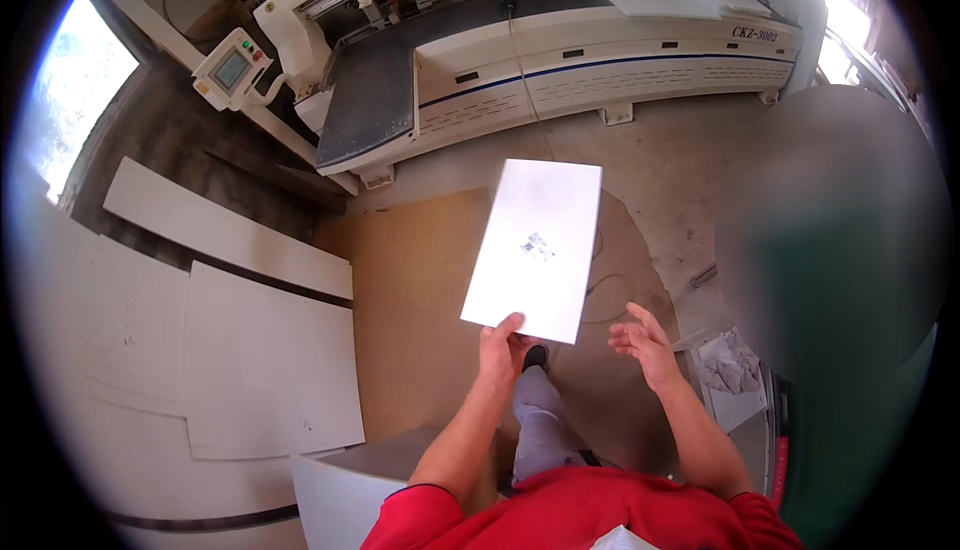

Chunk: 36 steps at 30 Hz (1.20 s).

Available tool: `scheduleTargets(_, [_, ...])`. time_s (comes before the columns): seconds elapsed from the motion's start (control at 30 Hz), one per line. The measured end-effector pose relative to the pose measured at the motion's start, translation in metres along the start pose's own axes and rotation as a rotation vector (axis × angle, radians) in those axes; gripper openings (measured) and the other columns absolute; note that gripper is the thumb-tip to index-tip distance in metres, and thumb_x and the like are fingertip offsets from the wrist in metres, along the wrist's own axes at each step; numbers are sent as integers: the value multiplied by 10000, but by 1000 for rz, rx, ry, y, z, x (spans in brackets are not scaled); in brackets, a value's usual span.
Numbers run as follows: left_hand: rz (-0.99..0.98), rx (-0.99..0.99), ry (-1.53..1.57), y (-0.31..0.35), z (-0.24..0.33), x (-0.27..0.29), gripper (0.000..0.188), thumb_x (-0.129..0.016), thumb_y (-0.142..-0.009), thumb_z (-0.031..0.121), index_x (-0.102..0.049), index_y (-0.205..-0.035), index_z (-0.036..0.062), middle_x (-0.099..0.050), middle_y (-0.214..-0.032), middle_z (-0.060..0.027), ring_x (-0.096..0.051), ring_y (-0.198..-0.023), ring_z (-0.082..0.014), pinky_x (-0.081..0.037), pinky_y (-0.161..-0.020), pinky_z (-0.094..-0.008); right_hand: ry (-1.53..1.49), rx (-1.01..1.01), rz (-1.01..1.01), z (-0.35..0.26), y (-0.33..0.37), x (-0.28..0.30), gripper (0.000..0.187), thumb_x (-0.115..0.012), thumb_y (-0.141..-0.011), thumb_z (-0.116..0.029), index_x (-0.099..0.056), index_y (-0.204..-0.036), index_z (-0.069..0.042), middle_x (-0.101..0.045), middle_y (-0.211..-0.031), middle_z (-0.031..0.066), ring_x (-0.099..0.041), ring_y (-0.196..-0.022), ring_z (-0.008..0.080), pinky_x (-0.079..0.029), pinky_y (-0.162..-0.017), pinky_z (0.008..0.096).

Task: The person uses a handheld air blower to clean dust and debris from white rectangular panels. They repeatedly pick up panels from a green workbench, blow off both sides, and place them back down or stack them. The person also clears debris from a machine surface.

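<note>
A white rectangular panel (530, 250) with a small grey printed patch near its middle is held out in front of me. My left hand (502, 348) grips its near edge, the thumb on top and the fingers beneath. To the right of the panel, my right hand (647, 346) is in the air, apart from it. Its fingers are spread and nothing is in them. The fingers of my left hand are mostly hidden under the panel.
A long white machine (600, 70) with a dark bed spans the far side, panels lying on its right end. Its control box (230, 72) hangs at the left. Large white boards (270, 360) lie at left. Brown sheeting (400, 290) covers the floor. A blurred area fills the right.
</note>
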<state>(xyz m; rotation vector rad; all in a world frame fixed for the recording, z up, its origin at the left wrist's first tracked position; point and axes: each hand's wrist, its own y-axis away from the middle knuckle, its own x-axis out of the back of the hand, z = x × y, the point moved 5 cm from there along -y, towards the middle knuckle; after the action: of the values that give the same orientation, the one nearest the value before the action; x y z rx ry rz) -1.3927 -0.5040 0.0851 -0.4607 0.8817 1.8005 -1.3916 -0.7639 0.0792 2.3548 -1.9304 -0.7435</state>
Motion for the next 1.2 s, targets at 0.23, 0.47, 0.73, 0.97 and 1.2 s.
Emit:
scheduleTargets(0.23, [112, -196, -41, -348, 203, 81, 214, -637, -876, 73, -584, -1083, 56, -658, -973, -64, -658, -799, -204, -584, -651, -334, 271, -456, 336, 114, 10, 45, 475, -671, -883, -141, -506, -1310, -12, -686, -980, 121, -651, -847, 183, -513, -733, 295])
scheduleTargets(0.47, [61, 145, 374, -594, 334, 186, 466, -452, -963, 256, -419, -1369, 31, -534, -1338, -149, -558, -1166, -278, -430, -1020, -425, 666, -524, 598, 87, 66, 60, 523, -696, -856, -267, -540, -1286, -12, -682, -1060, 146, -660, -885, 218, -526, -800, 351])
scheduleTargets(0.73, [-146, 137, -560, -466, 85, 76, 395, -545, -895, 159, -490, -1264, 29, -610, -1163, -152, -624, -1040, -314, -528, -863, -431, 601, -559, 837, 117, 163, 57, 568, -663, -844, -403, -576, -1273, -40, -642, -1198, 187, -613, -1106, 323, -483, -948, 389])
scheduleTargets(0.97, [-777, 819, -1062, -34, -250, 5, 545, -614, -917, 121, -371, -1366, -68, -623, -1116, -263, -669, -959, -347, -585, -764, -400, 360, -498, 954, 164, 305, 73, 541, -664, -835, -406, -608, -1240, -51, -635, -1224, 171, -593, -1146, 330, -468, -979, 398])
scheduleTargets(1.2, [-1724, 443, -1172, 281, -353, -147, 458, -648, -915, 166, -527, -1283, -79, -706, -1068, -123, -673, -941, -162, -536, -816, -288, 128, -130, 1440, 232, 521, 144, 403, -699, -827, -212, -627, -1148, 20, -692, -1014, 140, -658, -907, 217, -523, -829, 343])
